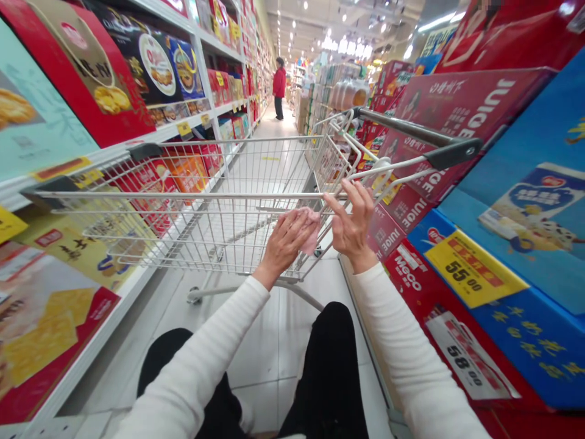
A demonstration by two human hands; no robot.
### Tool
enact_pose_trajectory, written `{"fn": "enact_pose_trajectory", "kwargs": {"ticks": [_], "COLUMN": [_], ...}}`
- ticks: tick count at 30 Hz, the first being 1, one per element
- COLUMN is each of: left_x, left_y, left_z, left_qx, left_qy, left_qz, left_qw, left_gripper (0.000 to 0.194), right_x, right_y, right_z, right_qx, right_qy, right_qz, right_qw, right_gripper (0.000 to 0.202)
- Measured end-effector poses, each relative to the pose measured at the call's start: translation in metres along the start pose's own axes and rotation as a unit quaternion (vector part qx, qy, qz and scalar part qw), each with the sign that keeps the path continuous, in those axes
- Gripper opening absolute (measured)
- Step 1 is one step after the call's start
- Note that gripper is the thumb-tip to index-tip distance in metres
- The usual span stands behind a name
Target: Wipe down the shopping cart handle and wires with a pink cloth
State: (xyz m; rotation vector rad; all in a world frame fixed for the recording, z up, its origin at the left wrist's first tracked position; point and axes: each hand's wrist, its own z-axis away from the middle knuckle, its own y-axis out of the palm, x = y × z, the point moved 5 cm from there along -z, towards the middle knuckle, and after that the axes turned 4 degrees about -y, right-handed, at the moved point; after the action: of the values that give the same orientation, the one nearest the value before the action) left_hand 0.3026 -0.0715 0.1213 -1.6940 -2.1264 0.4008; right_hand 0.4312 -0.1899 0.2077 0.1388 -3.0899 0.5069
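Note:
A metal wire shopping cart (214,196) stands sideways in front of my knees, its dark push handle (411,127) at the right. In my left hand (284,242) is a crumpled pink cloth (311,230), pressed against the wire side near the handle end. The cloth hides part of the wires behind it. My right hand (351,222) is just beside it, fingers bent and apart, touching or nearly touching the cart's top rail. Nothing shows in its grip.
Shelves with boxed goods (150,67) line the left side. Stacked red cartons (439,122) and blue boxes (525,244) with price signs (475,268) stand close on the right. Farther down the tiled aisle (274,131) is a person in a red jacket (279,82).

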Motion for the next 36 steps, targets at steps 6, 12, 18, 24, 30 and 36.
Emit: {"fn": "enact_pose_trajectory", "kwargs": {"ticks": [6, 12, 18, 24, 30, 36], "left_x": [0.006, -0.003, -0.003, 0.009, 0.006, 0.009], "left_y": [0.005, 0.017, 0.025, 0.023, 0.038, 0.030], "left_z": [0.057, -0.004, 0.052, 0.096, 0.034, 0.084], "left_qx": [0.005, 0.019, -0.007, 0.004, -0.049, -0.028], "left_qy": [-0.004, -0.012, -0.038, -0.041, -0.088, -0.085], "left_qz": [0.019, 0.043, -0.006, -0.015, -0.015, 0.007], "left_qw": [1.000, 0.999, 0.999, 0.999, 0.995, 0.996], "left_gripper": [0.050, 0.055, 0.059, 0.055, 0.049, 0.046], "right_x": [-0.029, -0.017, -0.018, -0.019, -0.019, -0.019], "right_y": [0.003, 0.066, 0.065, 0.068, 0.067, 0.064], "right_z": [0.080, 0.097, 0.095, 0.095, 0.097, 0.099], "right_qx": [-0.261, -0.156, -0.150, -0.143, -0.132, -0.119], "right_qy": [0.336, 0.521, 0.521, 0.515, 0.516, 0.504], "right_qz": [-0.229, -0.551, -0.548, -0.543, -0.544, -0.535], "right_qw": [0.876, 0.634, 0.637, 0.648, 0.649, 0.667], "right_gripper": [0.045, 0.068, 0.069, 0.068, 0.068, 0.068]}}
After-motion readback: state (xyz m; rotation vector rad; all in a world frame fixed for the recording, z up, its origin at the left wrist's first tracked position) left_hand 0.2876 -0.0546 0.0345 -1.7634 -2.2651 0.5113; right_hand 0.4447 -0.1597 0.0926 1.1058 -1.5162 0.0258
